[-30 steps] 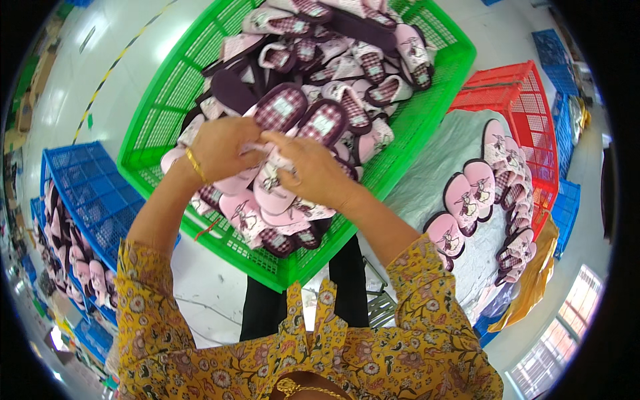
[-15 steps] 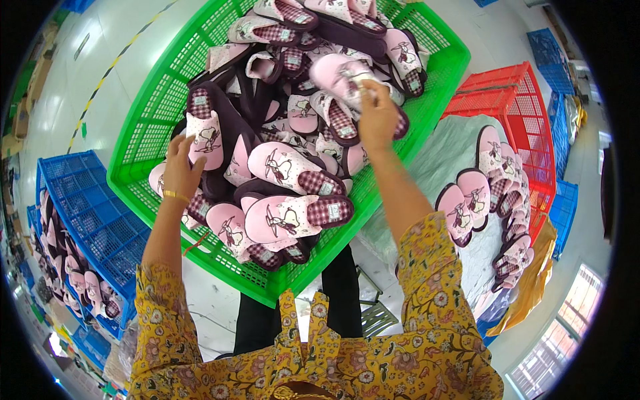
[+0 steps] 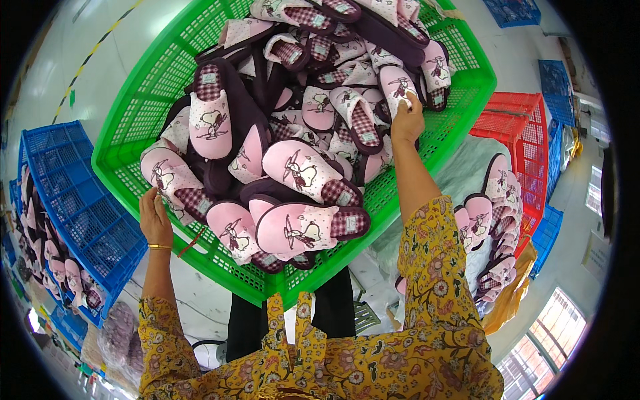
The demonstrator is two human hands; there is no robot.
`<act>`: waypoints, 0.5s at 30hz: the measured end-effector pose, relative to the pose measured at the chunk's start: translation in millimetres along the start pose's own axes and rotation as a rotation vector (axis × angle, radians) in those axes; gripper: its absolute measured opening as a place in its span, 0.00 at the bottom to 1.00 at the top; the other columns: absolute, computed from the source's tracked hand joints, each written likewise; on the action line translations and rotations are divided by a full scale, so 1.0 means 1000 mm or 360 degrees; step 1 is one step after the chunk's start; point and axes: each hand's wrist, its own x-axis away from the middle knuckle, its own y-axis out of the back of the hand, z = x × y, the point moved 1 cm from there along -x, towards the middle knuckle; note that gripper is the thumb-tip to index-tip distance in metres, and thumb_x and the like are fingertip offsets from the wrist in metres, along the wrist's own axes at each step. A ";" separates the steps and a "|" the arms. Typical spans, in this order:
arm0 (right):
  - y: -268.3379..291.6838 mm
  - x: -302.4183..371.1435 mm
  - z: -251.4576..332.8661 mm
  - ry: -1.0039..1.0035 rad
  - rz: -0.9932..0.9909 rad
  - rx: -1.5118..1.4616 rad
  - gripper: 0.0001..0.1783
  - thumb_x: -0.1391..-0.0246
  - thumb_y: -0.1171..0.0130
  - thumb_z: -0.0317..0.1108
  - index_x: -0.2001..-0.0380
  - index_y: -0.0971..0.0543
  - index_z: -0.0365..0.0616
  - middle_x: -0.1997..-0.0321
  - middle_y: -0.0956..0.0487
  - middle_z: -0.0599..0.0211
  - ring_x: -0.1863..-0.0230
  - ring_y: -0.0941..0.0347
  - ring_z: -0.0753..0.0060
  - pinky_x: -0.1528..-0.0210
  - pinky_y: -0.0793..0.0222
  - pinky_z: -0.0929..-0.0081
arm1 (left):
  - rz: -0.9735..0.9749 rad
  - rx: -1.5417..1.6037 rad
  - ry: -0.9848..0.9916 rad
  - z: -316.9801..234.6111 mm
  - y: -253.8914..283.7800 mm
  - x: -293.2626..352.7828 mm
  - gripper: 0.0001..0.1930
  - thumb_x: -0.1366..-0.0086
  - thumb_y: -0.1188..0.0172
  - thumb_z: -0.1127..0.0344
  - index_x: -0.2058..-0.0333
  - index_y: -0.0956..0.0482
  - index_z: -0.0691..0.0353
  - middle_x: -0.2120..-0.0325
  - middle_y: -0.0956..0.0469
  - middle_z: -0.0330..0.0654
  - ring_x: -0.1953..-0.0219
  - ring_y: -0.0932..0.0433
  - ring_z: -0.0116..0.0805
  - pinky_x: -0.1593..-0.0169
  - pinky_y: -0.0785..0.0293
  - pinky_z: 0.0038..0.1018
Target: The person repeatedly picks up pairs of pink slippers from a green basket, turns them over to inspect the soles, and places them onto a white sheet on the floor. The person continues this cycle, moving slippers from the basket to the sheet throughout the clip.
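A large green basket (image 3: 120,175) is heaped with pink slippers that have dark soles and checked insoles. At its right side my right hand (image 3: 407,123) is closed on a pink slipper (image 3: 398,83), whose toe points away from me among the others. My left hand (image 3: 155,220) is over the near-left rim, fingers stretched upward, close beside another pink slipper (image 3: 167,172); whether it touches that slipper is unclear. Between my hands, a pink slipper (image 3: 293,230) rests on the near part of the heap, and another pink slipper (image 3: 211,120) lies toe toward me.
On the right, more pink slippers (image 3: 497,207) stand in a row on pale sheeting (image 3: 437,170), beside a red crate (image 3: 527,133). A blue crate (image 3: 73,193) stands at left, with slippers beyond it. Brown-yellow wrapping (image 3: 510,297) lies at lower right.
My left hand has come off the toe-down slipper and moved nearer, to the basket's near-left rim. My right hand has moved its slipper rightward and turned it toe-away. The view has shifted slightly.
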 end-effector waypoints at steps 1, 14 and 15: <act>-0.006 -0.002 -0.010 0.0075 -0.0045 -0.0016 0.16 0.47 0.45 0.33 0.54 0.22 0.46 0.58 0.20 0.57 0.59 0.23 0.57 0.55 0.30 0.66 | -0.0013 -0.0040 -0.0035 0.003 0.002 -0.002 0.13 0.32 0.52 0.64 0.55 0.27 0.65 0.61 0.25 0.49 0.59 0.25 0.45 0.56 0.29 0.33; -0.038 0.039 0.110 0.0910 0.0968 -0.0244 0.22 0.51 0.38 0.35 0.52 0.28 0.45 0.60 0.21 0.58 0.59 0.25 0.62 0.54 0.31 0.70 | -0.0091 -0.0132 -0.0089 0.014 0.008 -0.012 0.09 0.34 0.48 0.68 0.58 0.26 0.65 0.64 0.24 0.47 0.67 0.24 0.41 0.64 0.27 0.31; -0.046 0.042 0.117 0.1125 0.1095 -0.0200 0.25 0.52 0.38 0.34 0.49 0.29 0.46 0.59 0.22 0.56 0.58 0.25 0.58 0.54 0.31 0.69 | -0.0082 -0.0130 -0.0087 0.014 0.007 -0.012 0.09 0.34 0.48 0.68 0.58 0.26 0.65 0.64 0.24 0.47 0.67 0.25 0.41 0.64 0.27 0.31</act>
